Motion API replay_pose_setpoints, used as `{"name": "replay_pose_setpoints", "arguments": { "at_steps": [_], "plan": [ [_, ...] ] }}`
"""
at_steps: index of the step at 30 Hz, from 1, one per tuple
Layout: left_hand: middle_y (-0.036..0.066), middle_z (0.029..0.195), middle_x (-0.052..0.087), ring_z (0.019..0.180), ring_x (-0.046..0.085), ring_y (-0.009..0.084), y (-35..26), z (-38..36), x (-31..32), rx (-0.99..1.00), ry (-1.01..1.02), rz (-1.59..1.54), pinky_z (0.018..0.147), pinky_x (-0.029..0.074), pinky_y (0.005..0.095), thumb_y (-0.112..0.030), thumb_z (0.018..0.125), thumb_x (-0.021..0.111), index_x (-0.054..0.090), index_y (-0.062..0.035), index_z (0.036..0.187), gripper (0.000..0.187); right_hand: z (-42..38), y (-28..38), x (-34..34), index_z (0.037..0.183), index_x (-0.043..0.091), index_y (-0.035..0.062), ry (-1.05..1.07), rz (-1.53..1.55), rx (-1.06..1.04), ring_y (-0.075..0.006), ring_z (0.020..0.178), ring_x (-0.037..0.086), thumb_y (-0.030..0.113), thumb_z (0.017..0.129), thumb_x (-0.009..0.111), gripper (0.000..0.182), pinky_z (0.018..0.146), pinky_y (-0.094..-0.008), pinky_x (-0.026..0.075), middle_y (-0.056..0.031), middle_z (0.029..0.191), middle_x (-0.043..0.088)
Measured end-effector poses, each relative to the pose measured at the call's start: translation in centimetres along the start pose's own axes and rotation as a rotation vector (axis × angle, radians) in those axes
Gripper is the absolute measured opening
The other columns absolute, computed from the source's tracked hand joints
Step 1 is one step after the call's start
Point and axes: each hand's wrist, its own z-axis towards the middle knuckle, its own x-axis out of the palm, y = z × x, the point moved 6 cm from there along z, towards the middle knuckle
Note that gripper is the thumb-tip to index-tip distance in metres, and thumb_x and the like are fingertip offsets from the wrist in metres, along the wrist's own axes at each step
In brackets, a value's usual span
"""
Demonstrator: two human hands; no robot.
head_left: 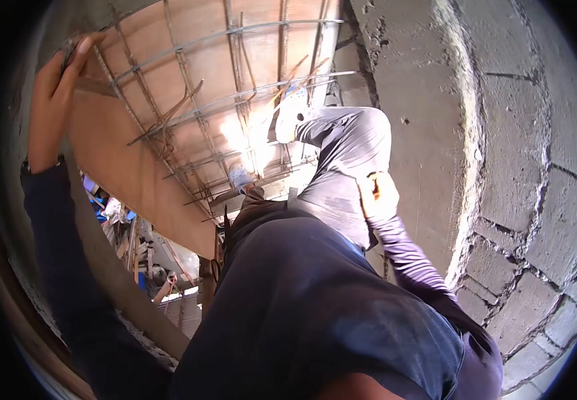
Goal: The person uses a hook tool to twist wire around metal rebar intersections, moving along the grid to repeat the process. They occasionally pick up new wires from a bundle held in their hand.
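my left hand is raised beside the upper corner of a grid of thin, ribbed steel bars, its fingers reaching up and partly bent; something dark shows by the thumb, but i cannot tell whether the hand grips it. my right hand is loosely curled, close against my wrinkled grey trousers near the bent knee; strong light washes it out, and i cannot tell if anything is inside.

the grid stretches ahead of me, long bars crossing others at spaced joints, with rusty bent wire ends sticking out at angles. behind it stands a smooth orange-brown sheet panel, with a glaring patch of sun low down. a flat brown board slants below the grid on my left.

my white-and-blue shoes are down by the bars, one further forward than the other. my dark, smooth shirt fills the lower middle.

on my right runs a plain grey concrete strip, then a rough block wall with crumbly, raised mortar lines. through a gap at lower left i see jumbled debris in blue and white, wooden sticks and a ridged sheet.
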Motion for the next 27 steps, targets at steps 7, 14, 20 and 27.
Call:
{"name": "replay_pose_setpoints", "arguments": {
  "at_steps": [7,14,20,27],
  "plan": [
    [0.006,0.116,0.066,0.107,0.057,0.0122,1.6,0.2,0.2,-0.091,0.098,0.044,0.097,0.041,0.025,-0.026,0.104,0.053,0.064,0.0015,0.125,0.036,-1.5,-1.1,0.3,0.081,0.059,0.0047,-0.107,0.017,0.057,-0.0234,0.058,0.053,0.01,0.082,0.075,0.016,0.055,-0.0337,0.045,-0.0106,0.071,0.054],
    [0.008,0.116,0.067,0.109,0.061,0.0163,4.6,0.1,-1.0,-0.047,0.06,0.081,0.097,0.044,0.0283,-0.024,0.102,0.055,0.063,0.0043,0.124,0.037,-1.1,-0.6,0.5,0.081,0.06,0.0044,-0.082,0.038,0.023,-0.0309,0.068,0.061,0.008,0.078,0.075,0.015,0.065,-0.0371,0.05,-0.0139,0.077,0.06],
    [0.009,0.073,0.063,0.071,0.055,0.0185,-3.2,-0.2,0.5,0.099,-0.065,0.125,0.067,0.046,0.0358,-0.028,0.099,0.06,0.065,0.0062,0.089,0.036,-0.5,-0.2,1.4,0.078,0.055,0.0024,-0.051,0.127,0.017,-0.0232,0.064,0.053,0.005,0.084,0.071,0.017,0.062,-0.0337,0.046,-0.011,0.073,0.055],
    [0.012,0.067,0.057,0.065,0.052,0.0206,-3.7,-1.6,-0.5,0.1,-0.14,0.264,0.063,0.043,0.0358,-0.025,0.097,0.061,0.063,0.0066,0.083,0.035,0.0,-0.8,2.1,0.08,0.058,0.0032,-0.06,0.229,0.026,-0.0172,0.061,0.051,0.007,0.084,0.071,0.014,0.057,-0.0296,0.042,-0.0076,0.07,0.051]
  ]
}}
